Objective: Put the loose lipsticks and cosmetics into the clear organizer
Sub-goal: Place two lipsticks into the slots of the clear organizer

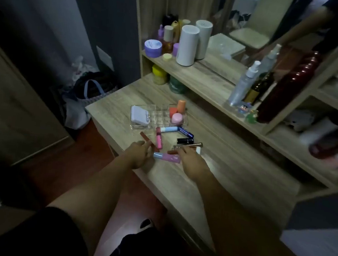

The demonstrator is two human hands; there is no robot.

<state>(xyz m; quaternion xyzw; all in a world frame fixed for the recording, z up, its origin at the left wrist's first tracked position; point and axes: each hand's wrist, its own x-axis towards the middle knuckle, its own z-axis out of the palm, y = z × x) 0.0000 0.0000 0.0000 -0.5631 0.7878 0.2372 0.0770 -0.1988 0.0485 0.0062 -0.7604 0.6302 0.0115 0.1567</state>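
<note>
A clear organizer (pixel 152 115) stands on the wooden dressing table (pixel 232 176). It holds a white compact (pixel 139 115), an orange tube (pixel 181 106) and a pink jar (pixel 177 118). Loose cosmetics lie in front of it: a pink tube (pixel 159 139), a blue-white stick (pixel 169 129), a dark blue stick (pixel 185 131), a black lipstick (pixel 185 141), a brown tube (pixel 148 140) and a pink-blue tube (pixel 166 157). My left hand (pixel 140 155) rests with fingers spread by the brown tube. My right hand (pixel 190 161) lies beside the pink-blue tube, fingers apart, holding nothing that I can see.
A shelf above carries a white cylinder (pixel 187 45), purple jars (pixel 153 48) and small bottles. A spray bottle (pixel 243 83) and a dark red bottle (pixel 287 88) stand to the right, before a mirror (pixel 258 22). A bag (pixel 92 90) sits on the floor left of the table.
</note>
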